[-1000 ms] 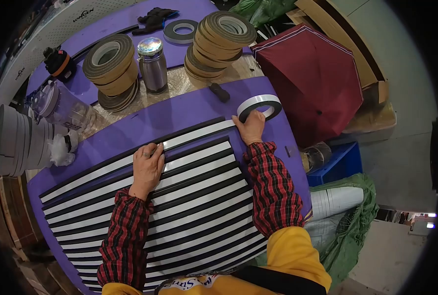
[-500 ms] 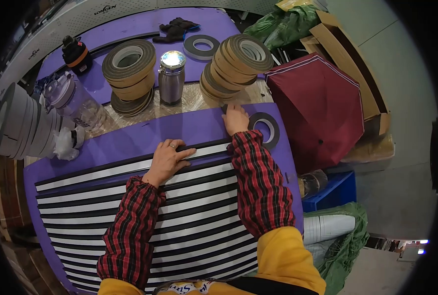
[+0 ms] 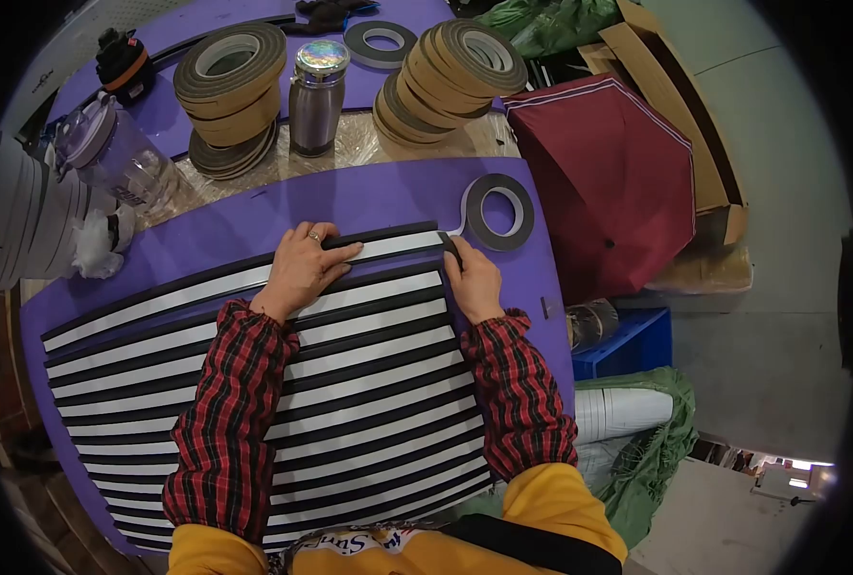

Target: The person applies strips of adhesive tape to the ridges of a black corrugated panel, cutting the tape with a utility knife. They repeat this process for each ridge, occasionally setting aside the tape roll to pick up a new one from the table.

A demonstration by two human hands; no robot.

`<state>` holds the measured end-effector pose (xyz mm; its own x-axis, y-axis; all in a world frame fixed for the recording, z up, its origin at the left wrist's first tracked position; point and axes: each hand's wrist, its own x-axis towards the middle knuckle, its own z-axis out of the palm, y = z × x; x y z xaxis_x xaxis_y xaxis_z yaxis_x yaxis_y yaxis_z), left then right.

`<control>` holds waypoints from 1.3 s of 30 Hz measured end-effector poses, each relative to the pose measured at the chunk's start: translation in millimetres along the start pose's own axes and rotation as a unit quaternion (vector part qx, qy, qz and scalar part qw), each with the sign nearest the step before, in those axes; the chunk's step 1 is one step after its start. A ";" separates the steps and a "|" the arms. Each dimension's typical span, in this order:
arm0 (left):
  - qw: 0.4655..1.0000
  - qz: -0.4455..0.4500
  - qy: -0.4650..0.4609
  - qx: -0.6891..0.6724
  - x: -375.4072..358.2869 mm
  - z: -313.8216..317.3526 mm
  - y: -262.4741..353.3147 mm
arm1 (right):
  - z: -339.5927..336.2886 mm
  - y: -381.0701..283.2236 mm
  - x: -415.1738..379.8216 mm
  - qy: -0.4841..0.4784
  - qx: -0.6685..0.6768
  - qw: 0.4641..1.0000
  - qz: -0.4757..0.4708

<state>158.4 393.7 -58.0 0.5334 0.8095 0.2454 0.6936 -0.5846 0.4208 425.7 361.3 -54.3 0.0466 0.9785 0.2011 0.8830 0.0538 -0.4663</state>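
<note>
Several long strips, black with a white band along each, lie side by side on the purple table (image 3: 350,196). Across the farthest strip (image 3: 388,246) lies my left hand (image 3: 297,268), its fingers over the far edge and the thumb on the near side, gripping it. My right hand (image 3: 474,284) is at that strip's right end, fingers closed on a small dark piece (image 3: 449,249) whose kind I cannot make out. A roll of dark tape (image 3: 496,213) lies just beyond this hand, and a pale tail runs from it toward the strip's end.
Behind stand brown foam tape rolls (image 3: 225,96) and more stacked rolls (image 3: 441,86), with a steel tumbler (image 3: 317,101) between them. A clear jug (image 3: 110,153) and white rolls (image 3: 24,211) are at left. A maroon umbrella (image 3: 604,182) and blue crate (image 3: 628,340) lie right.
My right hand has come down from beyond the strip to its right end. The tape roll now shows a pale tail toward the strip. My left hand stays on the strip; the view has shifted.
</note>
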 end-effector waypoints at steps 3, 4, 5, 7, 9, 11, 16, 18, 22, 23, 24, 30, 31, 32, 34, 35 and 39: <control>1.000 -0.012 0.006 0.014 1.6 1.1 1.8 | -3.7 -7.9 15.7 -0.029 -0.045 0.998 0.016; 1.000 -0.016 0.014 0.020 1.0 1.2 4.6 | -12.8 -17.2 22.3 -0.099 -0.096 0.990 0.032; 0.999 -0.029 -0.007 0.019 2.0 0.6 6.5 | -19.5 -21.3 20.2 -0.169 -0.146 0.974 0.049; 1.000 -0.022 0.005 0.021 0.3 2.1 7.4 | -24.8 -6.7 9.2 -0.183 -0.117 0.976 0.024; 0.999 -0.014 0.021 0.026 -0.8 2.2 2.7 | -30.0 -5.9 -1.7 -0.185 -0.113 0.976 0.028; 1.000 -0.013 0.010 0.009 0.5 1.0 0.4 | -34.9 -37.1 16.5 -0.044 -0.001 0.999 0.025; 1.000 0.000 0.018 0.026 -0.5 -1.3 3.6 | 43.0 -91.7 82.5 -0.037 0.005 0.999 -0.011; 0.999 0.002 0.011 0.033 0.5 -2.1 4.0 | 49.2 -79.0 80.2 0.045 0.049 0.997 -0.036; 1.000 -0.012 0.006 0.012 1.9 -1.5 3.2 | 11.0 -1.0 64.5 0.156 -0.132 0.976 0.074; 1.000 -0.015 0.002 0.015 1.5 -4.4 5.8 | 5.6 2.5 62.1 0.080 -0.133 0.981 0.119; 1.000 -0.007 0.004 0.009 2.1 -1.9 4.4 | 4.3 2.1 62.3 0.001 -0.131 0.979 0.157; 0.999 0.014 0.027 0.022 -2.2 2.2 -2.1 | -24.6 36.7 93.5 0.340 0.236 0.908 0.064; 0.999 0.010 0.028 0.017 -0.8 0.7 -0.9 | -51.2 25.3 96.7 0.307 0.217 0.925 0.052; 0.999 0.004 0.029 0.012 -2.5 -2.1 1.2 | -64.3 18.1 94.4 0.273 0.198 0.941 0.040; 0.999 0.019 0.038 0.000 -5.5 -2.4 -1.4 | -44.8 32.5 81.4 0.105 0.076 0.991 -0.033; 0.999 0.016 0.025 -0.014 -7.8 -2.6 -2.4 | -30.1 47.3 73.9 0.021 0.001 0.995 -0.093; 0.976 -0.075 0.201 0.036 -55.2 -35.8 -40.5 | -0.7 49.9 30.1 0.002 -0.089 0.976 -0.198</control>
<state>83.5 374.6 -57.4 0.2001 0.8334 0.5151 0.7886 -0.4490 0.4201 471.5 393.2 -70.9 -0.3120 0.8874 0.3394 0.8995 0.3910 -0.1952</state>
